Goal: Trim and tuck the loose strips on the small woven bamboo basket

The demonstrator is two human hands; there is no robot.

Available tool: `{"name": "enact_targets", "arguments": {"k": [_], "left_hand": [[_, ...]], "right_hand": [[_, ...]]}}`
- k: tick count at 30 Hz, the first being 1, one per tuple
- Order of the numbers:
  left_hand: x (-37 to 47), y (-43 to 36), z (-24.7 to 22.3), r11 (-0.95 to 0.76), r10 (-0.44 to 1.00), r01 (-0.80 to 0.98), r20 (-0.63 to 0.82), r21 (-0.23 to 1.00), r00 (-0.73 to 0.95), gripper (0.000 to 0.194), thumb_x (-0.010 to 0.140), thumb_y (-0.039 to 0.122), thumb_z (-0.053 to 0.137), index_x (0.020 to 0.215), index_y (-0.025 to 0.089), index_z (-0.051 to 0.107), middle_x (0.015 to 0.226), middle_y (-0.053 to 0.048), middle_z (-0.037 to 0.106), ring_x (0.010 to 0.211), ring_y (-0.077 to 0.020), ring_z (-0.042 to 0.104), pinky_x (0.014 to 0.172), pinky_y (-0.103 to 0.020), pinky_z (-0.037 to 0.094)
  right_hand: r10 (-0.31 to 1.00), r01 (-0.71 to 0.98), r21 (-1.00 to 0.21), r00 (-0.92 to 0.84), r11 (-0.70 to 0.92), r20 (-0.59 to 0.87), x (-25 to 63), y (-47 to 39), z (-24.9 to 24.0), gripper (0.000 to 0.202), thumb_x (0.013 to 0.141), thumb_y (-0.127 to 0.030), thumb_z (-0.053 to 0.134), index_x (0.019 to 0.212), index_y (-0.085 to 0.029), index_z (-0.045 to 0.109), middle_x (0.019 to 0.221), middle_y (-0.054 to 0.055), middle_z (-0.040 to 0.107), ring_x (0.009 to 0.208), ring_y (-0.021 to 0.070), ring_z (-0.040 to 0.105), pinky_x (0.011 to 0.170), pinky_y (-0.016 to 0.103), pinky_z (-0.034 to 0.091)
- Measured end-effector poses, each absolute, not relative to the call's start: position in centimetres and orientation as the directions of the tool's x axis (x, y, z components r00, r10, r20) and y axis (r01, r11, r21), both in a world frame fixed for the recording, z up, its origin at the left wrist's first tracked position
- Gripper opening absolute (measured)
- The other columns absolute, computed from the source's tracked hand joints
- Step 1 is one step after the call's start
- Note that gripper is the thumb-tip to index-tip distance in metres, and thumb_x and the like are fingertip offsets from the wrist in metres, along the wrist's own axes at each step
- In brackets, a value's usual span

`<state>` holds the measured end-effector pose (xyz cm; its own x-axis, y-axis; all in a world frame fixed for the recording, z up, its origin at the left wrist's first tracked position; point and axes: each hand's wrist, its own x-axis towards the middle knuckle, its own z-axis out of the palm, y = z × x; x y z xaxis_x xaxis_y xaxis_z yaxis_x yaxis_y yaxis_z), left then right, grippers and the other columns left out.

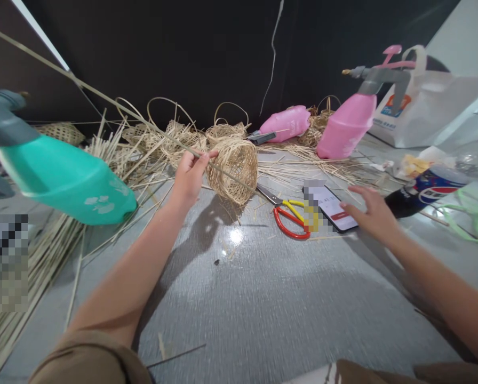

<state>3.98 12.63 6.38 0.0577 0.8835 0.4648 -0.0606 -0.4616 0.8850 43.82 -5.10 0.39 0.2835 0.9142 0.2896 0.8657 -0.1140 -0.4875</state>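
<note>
My left hand [191, 173] is closed in a pinch on a long bamboo strip [114, 101]. The strip runs from the upper left past my fingers and across a small woven basket [233, 173]. My fingertips are at the basket's left side; whether they also grip its wall I cannot tell. The basket lies tilted, its mesh side towards me. On the right, my right hand [369, 213] is open, fingers spread, at the right edge of a phone [335, 208] with a lit screen. Scissors [289, 213] with red and yellow handles lie between basket and phone.
A teal spray bottle [71, 181] leans at left over loose bamboo strips [50, 272]. Several woven baskets [175, 138] line the dark wall. One pink spray bottle [347, 125] stands; another [289, 124] lies down. A cola bottle [427, 189], green cord [473, 216] and white bag [443, 106] are at right.
</note>
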Motion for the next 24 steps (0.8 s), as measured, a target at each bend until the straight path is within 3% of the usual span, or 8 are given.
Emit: {"name": "enact_targets", "arguments": {"k": [2, 4, 9, 11, 13, 17, 21, 24], "left_hand": [[3.9, 12.5, 6.6, -0.467, 0.884, -0.006, 0.467, 0.885, 0.005, 0.010, 0.091, 0.027, 0.062, 0.084, 0.023, 0.057, 0.101, -0.004, 0.078, 0.112, -0.0223, 0.070, 0.098, -0.038, 0.051], [3.9, 12.2, 6.9, -0.473, 0.879, 0.057, 0.475, 0.879, -0.040, 0.008, 0.091, 0.024, 0.061, 0.084, 0.022, 0.058, 0.099, -0.004, 0.078, 0.107, -0.0210, 0.071, 0.097, -0.037, 0.051], [3.9, 11.6, 7.0, -0.513, 0.850, 0.182, 0.526, 0.839, -0.028, 0.007, 0.085, 0.026, 0.064, 0.089, 0.021, 0.067, 0.104, -0.005, 0.076, 0.106, -0.0209, 0.068, 0.098, -0.036, 0.051], [4.1, 11.4, 6.9, -0.521, 0.849, 0.199, 0.528, 0.830, 0.017, 0.012, 0.085, 0.029, 0.064, 0.092, 0.020, 0.068, 0.109, -0.006, 0.075, 0.108, -0.0216, 0.067, 0.098, -0.036, 0.051], [4.2, 11.3, 6.9, -0.508, 0.859, 0.215, 0.509, 0.834, 0.059, 0.014, 0.085, 0.029, 0.061, 0.093, 0.019, 0.068, 0.114, -0.008, 0.074, 0.107, -0.0220, 0.067, 0.097, -0.037, 0.051], [4.0, 11.3, 7.0, -0.511, 0.858, 0.303, 0.498, 0.804, 0.127, 0.022, 0.091, 0.038, 0.055, 0.099, 0.019, 0.064, 0.120, -0.011, 0.071, 0.110, -0.0242, 0.066, 0.096, -0.041, 0.051], [3.8, 11.5, 6.4, -0.657, 0.752, 0.439, 0.569, 0.613, 0.332, 0.053, 0.080, 0.056, 0.070, 0.116, 0.020, 0.056, 0.129, -0.015, 0.062, 0.125, -0.0318, 0.057, 0.103, -0.047, 0.048], [3.7, 12.3, 5.1, -0.733, 0.664, 0.507, 0.639, 0.454, 0.388, 0.071, 0.070, 0.044, 0.080, 0.129, 0.018, 0.049, 0.133, -0.017, 0.055, 0.129, -0.0333, 0.051, 0.113, -0.050, 0.041]], "right_hand": [[0.940, 0.850, -0.527, 0.163, 0.021, 0.300, 40.0, -4.7, 1.7, 0.049, 0.091, -0.053, 0.054, 0.129, -0.021, 0.059, 0.136, 0.019, 0.062, 0.128, 0.0404, 0.057, 0.102, 0.059, 0.049], [0.960, 0.817, -0.542, -0.048, 0.198, 0.277, 35.8, -3.8, 2.7, 0.049, 0.092, -0.054, 0.055, 0.129, -0.022, 0.059, 0.133, 0.016, 0.064, 0.121, 0.0359, 0.063, 0.099, 0.056, 0.052], [0.836, 0.727, -0.459, -0.295, 0.511, 0.463, 26.9, 0.4, 3.8, 0.071, 0.090, -0.052, 0.062, 0.148, -0.016, 0.042, 0.149, 0.022, 0.051, 0.140, 0.0359, 0.047, 0.113, 0.057, 0.041], [0.834, 0.696, -0.490, -0.305, 0.524, 0.460, 24.4, 2.4, 3.9, 0.061, 0.092, -0.043, 0.061, 0.143, -0.012, 0.048, 0.139, 0.022, 0.060, 0.129, 0.0342, 0.056, 0.109, 0.053, 0.044], [0.880, 0.638, -0.609, -0.295, 0.472, 0.373, 22.7, 4.2, 3.9, 0.038, 0.096, -0.033, 0.053, 0.129, -0.014, 0.057, 0.111, 0.015, 0.073, 0.102, 0.0274, 0.068, 0.094, 0.046, 0.052], [0.919, 0.366, -0.857, -0.293, 0.362, 0.263, 21.6, 6.5, 3.5, 0.015, 0.094, -0.026, 0.052, 0.086, -0.018, 0.062, 0.080, 0.005, 0.070, 0.074, 0.0164, 0.066, 0.074, 0.032, 0.053], [0.945, 0.196, -0.948, -0.262, 0.252, 0.197, 22.7, 7.0, 2.6, 0.017, 0.092, -0.026, 0.049, 0.093, -0.018, 0.063, 0.078, 0.003, 0.068, 0.060, 0.0117, 0.061, 0.055, 0.026, 0.049], [0.955, 0.100, -0.963, -0.190, 0.249, 0.227, 24.0, 6.4, 2.1, 0.020, 0.088, -0.029, 0.056, 0.098, -0.017, 0.068, 0.073, 0.000, 0.066, 0.050, 0.0078, 0.049, 0.047, 0.023, 0.038]]}}
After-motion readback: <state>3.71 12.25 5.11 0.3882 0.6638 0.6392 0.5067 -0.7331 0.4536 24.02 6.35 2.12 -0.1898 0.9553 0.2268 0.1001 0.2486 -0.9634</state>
